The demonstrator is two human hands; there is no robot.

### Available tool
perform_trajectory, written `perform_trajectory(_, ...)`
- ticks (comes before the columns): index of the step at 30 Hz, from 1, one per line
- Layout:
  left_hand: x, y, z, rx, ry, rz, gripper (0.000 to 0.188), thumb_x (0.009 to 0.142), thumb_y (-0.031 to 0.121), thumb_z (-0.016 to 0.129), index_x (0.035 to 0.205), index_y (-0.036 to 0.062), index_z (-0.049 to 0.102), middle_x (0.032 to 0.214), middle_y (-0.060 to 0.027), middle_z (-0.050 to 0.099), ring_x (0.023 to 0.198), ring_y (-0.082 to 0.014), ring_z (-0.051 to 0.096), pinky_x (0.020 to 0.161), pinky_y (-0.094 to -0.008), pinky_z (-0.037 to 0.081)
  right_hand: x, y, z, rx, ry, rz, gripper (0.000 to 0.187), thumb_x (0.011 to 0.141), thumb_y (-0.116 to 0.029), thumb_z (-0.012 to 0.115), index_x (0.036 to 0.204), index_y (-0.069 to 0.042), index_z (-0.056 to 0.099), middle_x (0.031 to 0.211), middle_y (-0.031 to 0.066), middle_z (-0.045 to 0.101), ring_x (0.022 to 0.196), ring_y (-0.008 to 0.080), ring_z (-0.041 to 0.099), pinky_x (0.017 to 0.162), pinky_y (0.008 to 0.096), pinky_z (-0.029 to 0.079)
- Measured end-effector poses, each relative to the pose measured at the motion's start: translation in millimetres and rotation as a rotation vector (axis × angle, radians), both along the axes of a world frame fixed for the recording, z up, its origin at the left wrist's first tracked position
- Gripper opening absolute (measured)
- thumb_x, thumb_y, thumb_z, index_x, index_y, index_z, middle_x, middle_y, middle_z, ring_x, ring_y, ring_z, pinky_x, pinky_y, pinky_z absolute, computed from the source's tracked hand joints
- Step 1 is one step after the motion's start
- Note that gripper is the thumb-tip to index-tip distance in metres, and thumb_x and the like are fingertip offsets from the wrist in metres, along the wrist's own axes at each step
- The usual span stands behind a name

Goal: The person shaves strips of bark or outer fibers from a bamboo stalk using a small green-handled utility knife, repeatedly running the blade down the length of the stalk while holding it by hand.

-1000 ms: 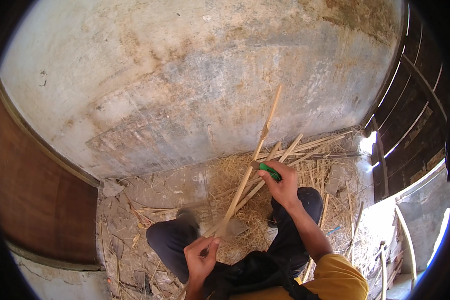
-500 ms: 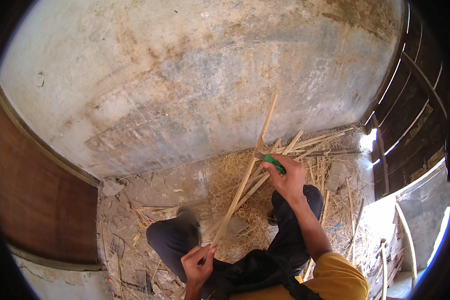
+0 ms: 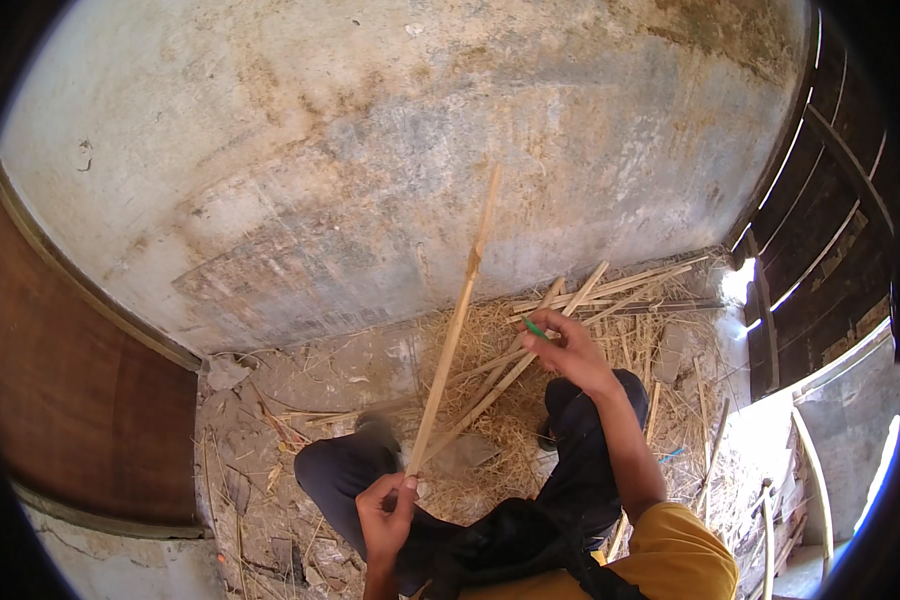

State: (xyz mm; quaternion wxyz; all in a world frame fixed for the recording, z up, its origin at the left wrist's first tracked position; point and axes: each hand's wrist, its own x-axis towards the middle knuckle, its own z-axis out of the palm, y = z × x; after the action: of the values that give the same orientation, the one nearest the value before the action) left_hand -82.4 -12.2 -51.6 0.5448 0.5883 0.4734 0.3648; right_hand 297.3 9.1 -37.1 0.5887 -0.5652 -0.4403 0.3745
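Observation:
A long, pale bamboo strip (image 3: 452, 340) slants upward from my left hand (image 3: 388, 512), whose fingers pinch its lower end near my left knee. Partway up the strip is a darker node, and its far tip stands before the wall. My right hand (image 3: 567, 352) is closed around a green-handled knife (image 3: 533, 327) above my right knee. Fingers cover most of the handle, and the blade hardly shows. A gap separates the knife from the strip.
Several bamboo strips (image 3: 620, 292) lie piled by the stained wall (image 3: 370, 170). Shavings (image 3: 510, 420) cover the floor between my legs. A brown door panel (image 3: 85, 380) is at left, dark wooden boards (image 3: 820, 220) at right. Sticks (image 3: 815, 480) lean at lower right.
The strip's upper end has swung left, away from the knife, which was against it before. My left hand has shifted slightly left; the right hand has turned the knife a little.

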Motion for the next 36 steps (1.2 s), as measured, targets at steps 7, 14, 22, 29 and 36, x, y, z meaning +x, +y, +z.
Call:
perform_trajectory(7,4,5,5,-0.057,-0.076,-0.036,0.016,0.106,0.01,0.071,0.11,-0.0036,0.078,0.074,-0.001,0.067,0.056,-0.0037,0.054,0.05,-0.0218,0.041,-19,-2,-31,-0.184,-0.702,0.165,0.03,0.102,-0.031,0.071,0.12,-0.008,0.077,0.13,0.019,0.068,0.12,0.0389,0.066,0.103,0.0516,0.05)
perform_trajectory(14,10,5,15,-0.125,-0.152,-0.086,0.018,0.107,0.011,0.07,0.111,-0.0048,0.078,0.076,-0.0029,0.067,0.056,-0.005,0.054,0.05,-0.022,0.041,-27,-4,-28,-0.231,-0.846,0.118,0.028,0.102,-0.032,0.074,0.128,-0.023,0.081,0.179,0.0166,0.023,0.165,0.0461,0.014,0.127,0.0749,0.002)
perform_trajectory(22,19,4,27,-0.181,-0.223,-0.141,0.021,0.11,0.013,0.066,0.113,-0.0053,0.076,0.074,-0.0022,0.064,0.055,-0.0049,0.052,0.048,-0.0222,0.039,-19,-1,-26,-0.007,-0.436,0.259,0.029,0.11,-0.024,0.065,0.136,-0.02,0.077,0.175,0.0195,0.032,0.164,0.0387,0.023,0.127,0.0589,0.023)
perform_trajectory(29,30,5,33,-0.168,-0.251,-0.157,0.021,0.11,0.013,0.065,0.113,-0.0052,0.075,0.07,-0.0009,0.062,0.053,-0.0042,0.05,0.047,-0.0221,0.036,-32,-2,8,0.119,-0.256,0.218,0.03,0.111,-0.012,0.059,0.137,-0.001,0.071,0.109,0.0115,0.077,0.1,0.0157,0.074,0.085,0.0332,0.056)
perform_trajectory(36,42,7,36,-0.109,-0.259,-0.163,0.018,0.111,0.012,0.064,0.106,-0.0039,0.072,0.07,-0.0001,0.062,0.054,-0.0044,0.051,0.048,-0.0223,0.037,-45,-3,-1,0.037,-0.313,0.079,0.028,0.112,-0.019,0.061,0.134,-0.002,0.059,0.088,0.0099,0.061,0.079,0.0184,0.058,0.073,0.0361,0.047)
